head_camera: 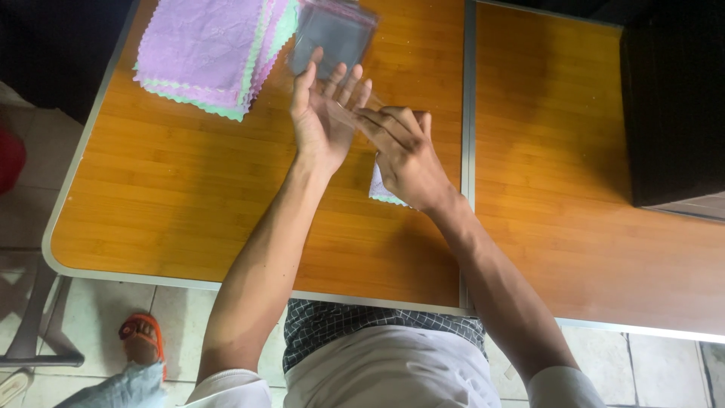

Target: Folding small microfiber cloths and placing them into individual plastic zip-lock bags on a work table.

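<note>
A small folded cloth (380, 189) — pale, scallop-edged — lies flat on the wooden table (174, 196), mostly hidden under the right hand (404, 159).

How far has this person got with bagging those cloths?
Little looks finished. The left hand and right hand work a folded cloth and what looks like a thin clear sleeve. A stack of purple and green cloths waits, beside a pile of clear bags.
</note>
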